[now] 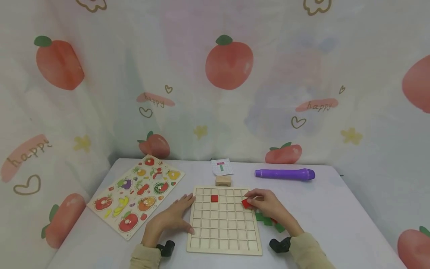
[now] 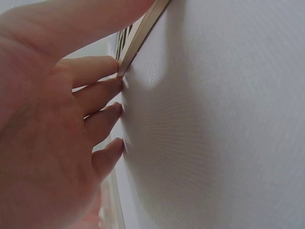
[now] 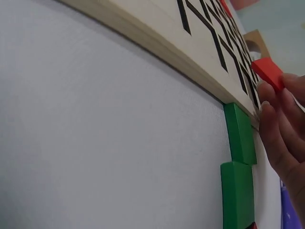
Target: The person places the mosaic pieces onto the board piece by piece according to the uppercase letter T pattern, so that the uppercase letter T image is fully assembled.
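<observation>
A wooden grid board (image 1: 224, 252) lies flat on the table, with one red square tile (image 1: 214, 198) set in a cell of its upper part. My right hand (image 1: 267, 203) pinches a second red square tile (image 3: 269, 72) between thumb and fingertips, just over the board's upper right cells. On the other side, my left hand (image 1: 173, 216) rests at the board's left edge, fingers spread; in the left wrist view its fingertips (image 2: 118, 83) meet the table by the board's corner. Several green tiles (image 3: 237, 195), with a bit of red among them, lie along the board's right side.
Behind the board stands a small wooden block (image 1: 223, 181), with a paper pattern card (image 1: 222, 168) showing red and green squares leaning past it. A purple microphone-shaped tube (image 1: 284, 174) lies at the back right. A fruit puzzle board (image 1: 136, 192) sits at the left.
</observation>
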### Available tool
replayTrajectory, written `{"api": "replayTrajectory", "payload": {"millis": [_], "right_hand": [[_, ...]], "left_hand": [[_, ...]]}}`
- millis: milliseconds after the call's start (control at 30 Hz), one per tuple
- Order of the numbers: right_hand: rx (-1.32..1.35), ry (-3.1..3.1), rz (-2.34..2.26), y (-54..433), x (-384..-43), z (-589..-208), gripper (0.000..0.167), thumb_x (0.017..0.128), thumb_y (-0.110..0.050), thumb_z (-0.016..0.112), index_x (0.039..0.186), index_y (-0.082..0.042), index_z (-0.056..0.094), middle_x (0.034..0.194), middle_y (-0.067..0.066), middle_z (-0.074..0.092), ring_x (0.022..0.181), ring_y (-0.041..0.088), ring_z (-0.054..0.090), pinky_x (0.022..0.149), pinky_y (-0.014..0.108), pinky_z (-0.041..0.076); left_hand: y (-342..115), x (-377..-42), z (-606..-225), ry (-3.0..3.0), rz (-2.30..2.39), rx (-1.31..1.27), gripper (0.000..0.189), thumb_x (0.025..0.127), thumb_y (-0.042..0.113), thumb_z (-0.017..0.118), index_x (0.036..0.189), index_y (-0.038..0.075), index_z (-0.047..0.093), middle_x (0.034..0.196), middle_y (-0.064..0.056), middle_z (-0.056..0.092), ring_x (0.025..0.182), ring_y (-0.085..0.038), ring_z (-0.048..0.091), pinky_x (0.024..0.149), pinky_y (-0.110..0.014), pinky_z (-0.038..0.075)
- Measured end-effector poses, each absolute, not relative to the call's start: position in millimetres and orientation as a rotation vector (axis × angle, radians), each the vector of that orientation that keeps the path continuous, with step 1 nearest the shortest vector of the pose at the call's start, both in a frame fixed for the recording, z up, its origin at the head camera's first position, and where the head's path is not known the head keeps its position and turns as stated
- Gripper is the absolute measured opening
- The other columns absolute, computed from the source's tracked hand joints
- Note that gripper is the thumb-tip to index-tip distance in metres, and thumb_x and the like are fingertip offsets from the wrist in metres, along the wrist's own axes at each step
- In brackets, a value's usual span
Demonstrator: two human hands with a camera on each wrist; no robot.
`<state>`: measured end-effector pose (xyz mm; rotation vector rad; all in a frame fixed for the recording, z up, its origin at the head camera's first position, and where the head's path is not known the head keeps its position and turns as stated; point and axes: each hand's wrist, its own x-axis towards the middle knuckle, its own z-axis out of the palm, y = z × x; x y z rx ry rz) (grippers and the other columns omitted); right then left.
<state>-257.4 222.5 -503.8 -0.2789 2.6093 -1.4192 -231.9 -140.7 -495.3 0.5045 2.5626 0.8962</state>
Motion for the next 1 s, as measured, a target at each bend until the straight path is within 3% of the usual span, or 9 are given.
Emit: {"api": "replayTrajectory", "payload": {"millis": [400, 633, 867, 1000], "right_hand": [[-0.31, 2.62, -1.411, 202.2, -266.7, -501.6, 0.018, 0.095, -0.005, 0.07, 0.111, -0.004, 0.076, 0.108, 0.01, 0.075, 0.083, 0.014, 0.065, 0.068, 0.022, 0.056], [-0.426, 2.532, -1.456, 187.8, -271.0, -497.0, 0.024, 0.094, -0.007, 0.071, 0.116, 0.003, 0.072, 0.106, 0.016, 0.075, 0.081, 0.018, 0.069, 0.072, 0.027, 0.06], [-0.44, 2.555, -1.419, 173.2, -274.3, -495.7, 0.024, 0.092, -0.01, 0.074, 0.114, 0.0, 0.074, 0.104, 0.011, 0.075, 0.088, 0.014, 0.069, 0.077, 0.024, 0.057], [-0.483, 2.541, -1.435, 166.7, -278.6, -496.6, 0.026, 0.092, -0.008, 0.074, 0.115, 0.003, 0.073, 0.106, 0.016, 0.074, 0.092, 0.018, 0.071, 0.078, 0.024, 0.057]], "left_hand": [[-139.3, -235.4, -500.0, 2.569, 0.885, 0.52, 0.111, 0.069, 0.032, 0.095, 0.159, 0.004, 0.036, 0.17, -0.014, 0.024, 0.16, -0.036, 0.014, 0.131, -0.057, 0.013], [-139.5, -234.4, -501.4, 2.567, 0.89, 0.5, 0.111, 0.069, 0.032, 0.095, 0.159, 0.005, 0.036, 0.171, -0.013, 0.024, 0.16, -0.036, 0.014, 0.131, -0.057, 0.013], [-139.9, -234.2, -501.0, 2.568, 0.894, 0.504, 0.111, 0.07, 0.032, 0.095, 0.16, 0.006, 0.036, 0.171, -0.011, 0.024, 0.16, -0.034, 0.014, 0.132, -0.056, 0.012], [-140.0, -234.4, -500.2, 2.572, 0.89, 0.499, 0.111, 0.07, 0.032, 0.095, 0.16, 0.006, 0.035, 0.171, -0.011, 0.024, 0.16, -0.034, 0.014, 0.132, -0.056, 0.012]]}}
